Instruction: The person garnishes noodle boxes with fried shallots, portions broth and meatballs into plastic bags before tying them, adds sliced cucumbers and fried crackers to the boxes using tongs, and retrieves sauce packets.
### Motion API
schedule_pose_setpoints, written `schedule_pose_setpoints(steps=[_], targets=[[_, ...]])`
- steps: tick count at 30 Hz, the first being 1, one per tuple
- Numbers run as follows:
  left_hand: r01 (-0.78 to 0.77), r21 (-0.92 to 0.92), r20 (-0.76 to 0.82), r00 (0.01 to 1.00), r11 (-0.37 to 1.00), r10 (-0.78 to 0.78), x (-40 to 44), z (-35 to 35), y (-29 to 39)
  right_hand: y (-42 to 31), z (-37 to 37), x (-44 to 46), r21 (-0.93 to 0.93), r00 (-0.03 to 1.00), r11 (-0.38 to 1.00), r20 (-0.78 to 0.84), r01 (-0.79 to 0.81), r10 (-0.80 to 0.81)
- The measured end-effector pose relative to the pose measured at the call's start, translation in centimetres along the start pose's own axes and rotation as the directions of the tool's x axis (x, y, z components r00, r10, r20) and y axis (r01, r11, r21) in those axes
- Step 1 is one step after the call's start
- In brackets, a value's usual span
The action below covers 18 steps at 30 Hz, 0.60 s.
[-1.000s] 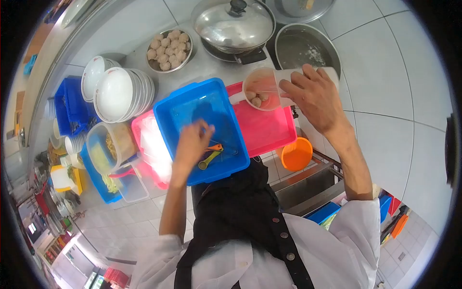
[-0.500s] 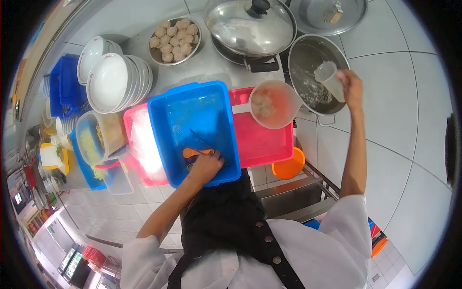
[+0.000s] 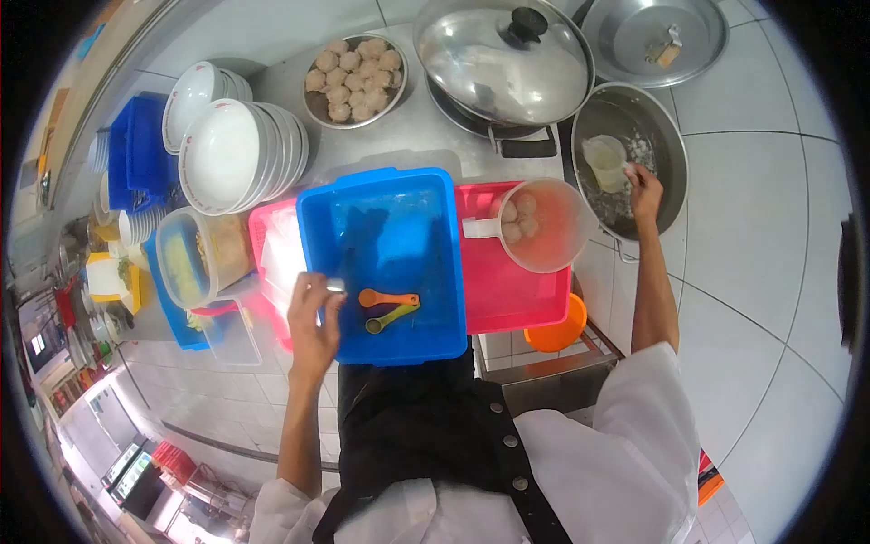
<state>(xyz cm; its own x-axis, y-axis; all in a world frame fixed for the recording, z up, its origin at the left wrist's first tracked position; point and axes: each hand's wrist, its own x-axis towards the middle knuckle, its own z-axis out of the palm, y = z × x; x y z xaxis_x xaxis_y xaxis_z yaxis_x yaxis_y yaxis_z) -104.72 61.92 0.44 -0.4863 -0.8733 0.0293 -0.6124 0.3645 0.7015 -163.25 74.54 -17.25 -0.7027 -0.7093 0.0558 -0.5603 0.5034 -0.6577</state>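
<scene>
Closed round a small metal spoon [image 3: 334,286], my left hand [image 3: 314,322] is over the left edge of the blue tray [image 3: 390,199]. An orange measuring spoon [image 3: 388,297] and a yellow-green one [image 3: 392,317] lie in that tray. My right hand [image 3: 643,192] grips a small clear plastic cup [image 3: 605,161] by its handle, over the pot of liquid [image 3: 668,145]. A larger clear jug [image 3: 555,227] with several meatballs and liquid stands on the pink tray [image 3: 507,304].
Behind the trays are a metal bowl of meatballs [image 3: 355,80] and a lidded pan [image 3: 503,63]. Stacked white bowls [image 3: 222,159] and a clear food container [image 3: 195,258] are at left. A metal lid [image 3: 625,36] lies behind the pot; an orange bucket [image 3: 559,328] is below.
My left hand has lifted out of the blue tray with the metal spoon and moved left. My right hand went from the large jug to the pot, now holding the small cup.
</scene>
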Motion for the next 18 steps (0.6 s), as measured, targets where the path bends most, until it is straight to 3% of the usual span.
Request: schedule_pose_setpoints(steps=[1,3,4,9,11,13,15,16,18], targets=[[-0.002,-0.009,-0.008,1.000,1.000,0.002,0.2,-0.4,-0.4,-0.2,-1.9,-0.7,0.064,0.998,0.997,-0.028,0.051,-0.049],[0.174,-0.332,-0.015,0.982,0.927,-0.189,1.2,-0.7,-1.1,-2.3,-5.8,-2.4,0.114,0.993,0.988,-0.055,0.108,-0.102],[0.164,-0.374,0.002,0.984,0.913,-0.176,1.4,-0.8,-2.0,-4.9,-8.0,-3.4,0.151,0.991,0.981,-0.077,0.121,-0.110],[0.174,-0.382,0.076,0.985,0.908,-0.157,3.4,-0.6,-3.9,-18.6,-15.9,-8.0,0.179,0.993,0.977,-0.036,0.119,-0.114],[0.117,-0.348,0.076,0.992,0.930,-0.096,4.3,-0.2,-4.3,-22.7,-16.7,-9.4,0.217,0.976,0.960,0.092,0.174,-0.198],[0.132,-0.375,0.068,0.991,0.917,-0.115,4.9,0.0,-3.9,-26.8,-16.3,-10.8,0.139,0.950,0.951,0.113,0.275,-0.291],[0.068,-0.334,0.071,0.996,0.940,-0.047,5.5,0.2,-4.0,-30.0,-15.5,-12.1,-0.131,0.875,0.884,0.266,0.448,-0.404],[0.021,-0.324,0.071,0.997,0.946,0.003,5.7,0.3,-3.8,-31.1,-14.7,-12.7,-0.123,0.837,0.840,0.241,0.528,-0.491],[-0.071,-0.228,0.100,0.990,0.971,0.096,6.1,0.4,-3.2,-32.0,-14.0,-13.7,-0.169,0.822,0.813,0.250,0.557,-0.511]])
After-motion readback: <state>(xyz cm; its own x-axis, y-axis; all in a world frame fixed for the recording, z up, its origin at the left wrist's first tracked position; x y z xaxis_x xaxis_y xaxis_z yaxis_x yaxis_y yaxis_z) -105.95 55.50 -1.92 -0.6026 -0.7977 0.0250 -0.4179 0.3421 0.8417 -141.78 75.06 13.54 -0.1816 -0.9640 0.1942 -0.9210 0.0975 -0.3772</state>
